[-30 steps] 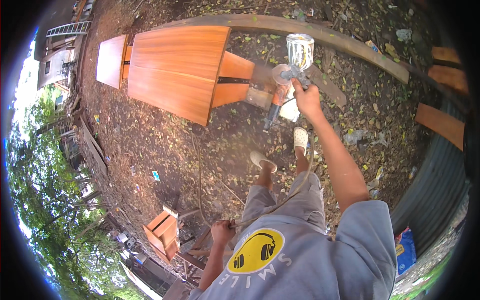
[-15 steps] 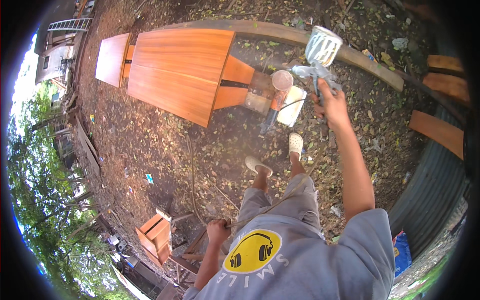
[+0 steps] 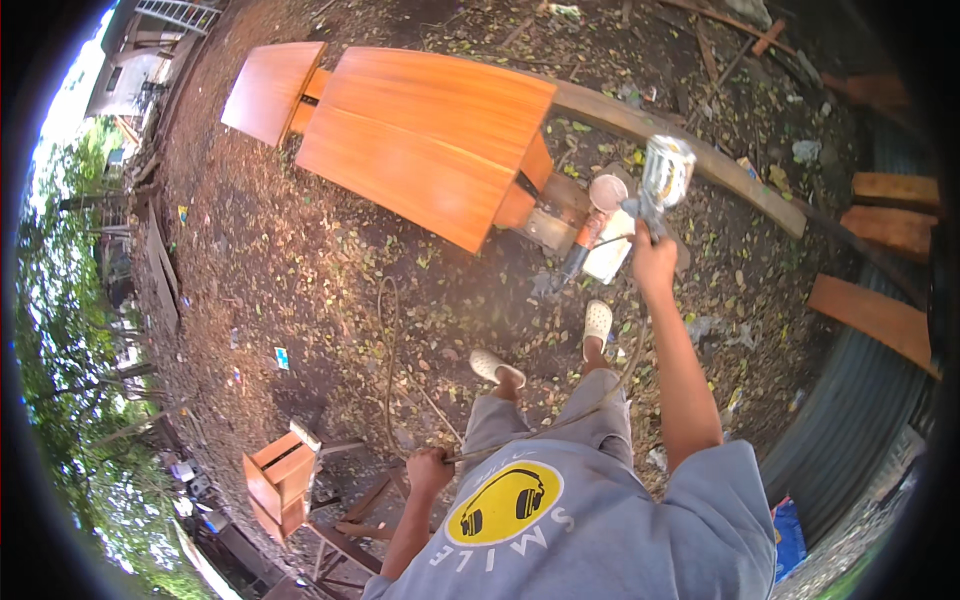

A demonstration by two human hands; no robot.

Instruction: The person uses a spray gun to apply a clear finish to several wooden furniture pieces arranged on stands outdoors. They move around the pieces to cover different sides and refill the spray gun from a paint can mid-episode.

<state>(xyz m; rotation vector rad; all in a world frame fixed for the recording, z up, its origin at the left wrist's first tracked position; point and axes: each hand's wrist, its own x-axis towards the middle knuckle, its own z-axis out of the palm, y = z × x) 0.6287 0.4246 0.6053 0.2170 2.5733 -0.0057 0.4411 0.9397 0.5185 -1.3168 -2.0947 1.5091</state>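
My right hand (image 3: 655, 262) grips a grey spray gun (image 3: 648, 218) with a paint-streaked metal cup (image 3: 668, 170) on it. Beside it on the ground are a round pale container (image 3: 607, 193), an orange-and-dark power tool (image 3: 583, 238) and a white rectangular container (image 3: 606, 257). My left hand (image 3: 428, 469) is closed on a long hose (image 3: 455, 460) that runs across my body. Left of the spray gun lies a large glossy orange-brown wooden panel (image 3: 420, 145), raised on wood supports, with a smaller panel (image 3: 270, 92) beyond its left end.
A long timber beam (image 3: 745, 180) runs behind the panels. Wooden boards (image 3: 868, 318) and corrugated metal sheet (image 3: 855, 430) line the right side. A small wooden furniture piece (image 3: 280, 480) stands at lower left, near scrap wood. Leaves cover the dirt; a ladder (image 3: 170, 18) is at top left.
My right hand first lifted the spray gun up and rightward, then brought it lower, with the cup more upright. The view has shifted, so the panels appear further right. My left hand still holds the hose.
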